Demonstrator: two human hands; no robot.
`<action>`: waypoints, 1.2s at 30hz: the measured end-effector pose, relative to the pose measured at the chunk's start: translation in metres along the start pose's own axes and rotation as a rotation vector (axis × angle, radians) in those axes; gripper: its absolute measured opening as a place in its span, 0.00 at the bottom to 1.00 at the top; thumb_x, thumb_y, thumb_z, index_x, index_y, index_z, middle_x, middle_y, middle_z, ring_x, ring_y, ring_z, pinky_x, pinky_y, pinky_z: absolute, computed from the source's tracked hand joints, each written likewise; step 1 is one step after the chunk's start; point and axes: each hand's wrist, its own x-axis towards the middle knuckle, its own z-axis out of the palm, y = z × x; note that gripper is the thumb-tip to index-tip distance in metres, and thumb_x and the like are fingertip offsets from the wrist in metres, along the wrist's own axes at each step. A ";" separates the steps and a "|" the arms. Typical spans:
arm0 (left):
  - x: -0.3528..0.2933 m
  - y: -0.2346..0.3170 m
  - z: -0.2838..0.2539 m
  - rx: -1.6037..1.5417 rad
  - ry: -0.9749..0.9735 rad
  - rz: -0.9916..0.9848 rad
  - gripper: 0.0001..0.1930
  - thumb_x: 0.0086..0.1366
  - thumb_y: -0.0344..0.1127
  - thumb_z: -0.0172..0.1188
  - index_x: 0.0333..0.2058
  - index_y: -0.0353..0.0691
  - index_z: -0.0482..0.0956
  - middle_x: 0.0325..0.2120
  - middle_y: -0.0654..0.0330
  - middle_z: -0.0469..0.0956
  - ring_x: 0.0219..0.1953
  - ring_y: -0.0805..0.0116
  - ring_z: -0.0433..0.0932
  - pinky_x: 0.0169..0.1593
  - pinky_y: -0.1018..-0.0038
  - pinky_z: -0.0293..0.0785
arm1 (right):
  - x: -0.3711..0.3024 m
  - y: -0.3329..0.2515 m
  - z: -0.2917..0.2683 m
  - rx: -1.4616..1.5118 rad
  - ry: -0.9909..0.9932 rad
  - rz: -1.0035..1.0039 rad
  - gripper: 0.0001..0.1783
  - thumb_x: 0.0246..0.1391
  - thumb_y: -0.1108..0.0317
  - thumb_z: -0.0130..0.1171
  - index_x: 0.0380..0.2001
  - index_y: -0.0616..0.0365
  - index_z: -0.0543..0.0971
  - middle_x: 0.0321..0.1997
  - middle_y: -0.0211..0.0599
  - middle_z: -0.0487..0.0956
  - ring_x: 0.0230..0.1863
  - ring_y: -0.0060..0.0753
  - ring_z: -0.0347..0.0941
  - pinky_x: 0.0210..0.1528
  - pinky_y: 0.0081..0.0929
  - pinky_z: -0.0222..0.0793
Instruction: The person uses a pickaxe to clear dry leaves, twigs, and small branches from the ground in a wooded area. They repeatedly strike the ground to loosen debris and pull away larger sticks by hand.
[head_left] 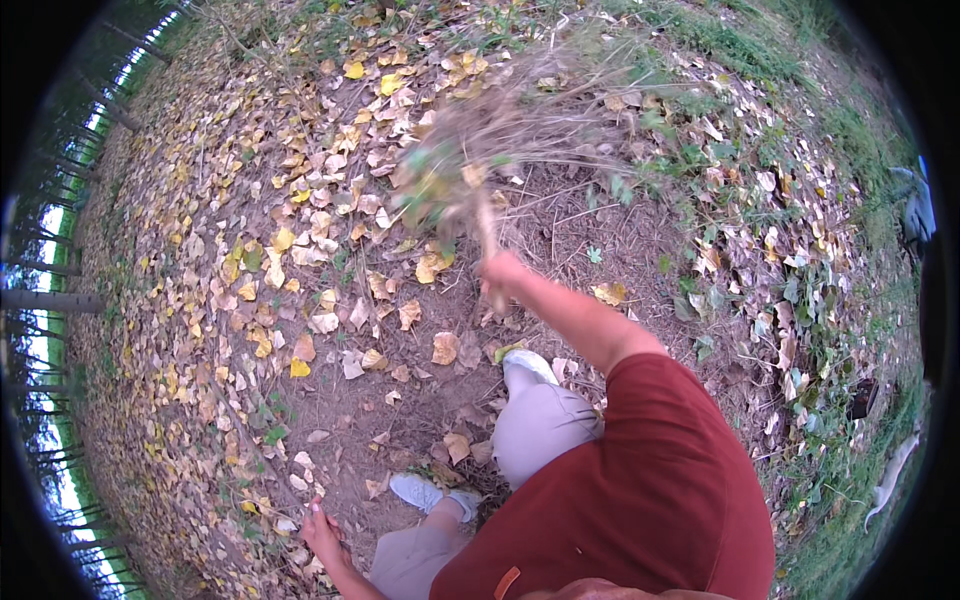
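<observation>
Clasping a stick-like handle [487, 225], the right grip [505, 273] has the blurred twig bundle [540, 130] beyond it, toward the leafy ground [340, 430]'s far edge; left grip [328, 540] well apart, contents unclear.

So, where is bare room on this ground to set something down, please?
Fairly bare soil lies above the left grip, left of the lower shoe. A second, twiggier patch lies right of the stick in the right grip, below the blurred twigs. Fallen leaves crowd the left; leaves and green plants the right.
</observation>
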 end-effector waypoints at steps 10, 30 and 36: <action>-0.012 0.021 0.020 -0.030 -0.073 0.042 0.12 0.64 0.38 0.48 0.42 0.41 0.72 0.10 0.71 0.62 0.09 0.86 0.54 0.12 0.87 0.49 | -0.052 0.042 -0.005 0.322 -0.191 0.066 0.07 0.42 0.77 0.58 0.23 0.65 0.69 0.12 0.29 0.67 0.09 0.21 0.62 0.09 0.22 0.60; -0.029 0.020 0.002 0.000 -0.092 0.149 0.13 0.63 0.40 0.49 0.43 0.42 0.73 0.13 0.71 0.63 0.11 0.86 0.54 0.15 0.86 0.46 | -0.027 0.121 -0.245 1.088 0.924 -0.036 0.13 0.44 0.79 0.49 0.36 0.70 0.66 0.27 0.46 0.70 0.20 0.35 0.70 0.19 0.30 0.70; -0.022 0.017 0.003 0.045 -0.107 0.144 0.14 0.63 0.40 0.48 0.43 0.41 0.73 0.12 0.72 0.63 0.13 0.85 0.55 0.16 0.85 0.49 | -0.042 0.102 -0.090 0.377 0.341 0.013 0.05 0.45 0.75 0.53 0.25 0.65 0.69 0.18 0.37 0.70 0.16 0.29 0.67 0.19 0.27 0.65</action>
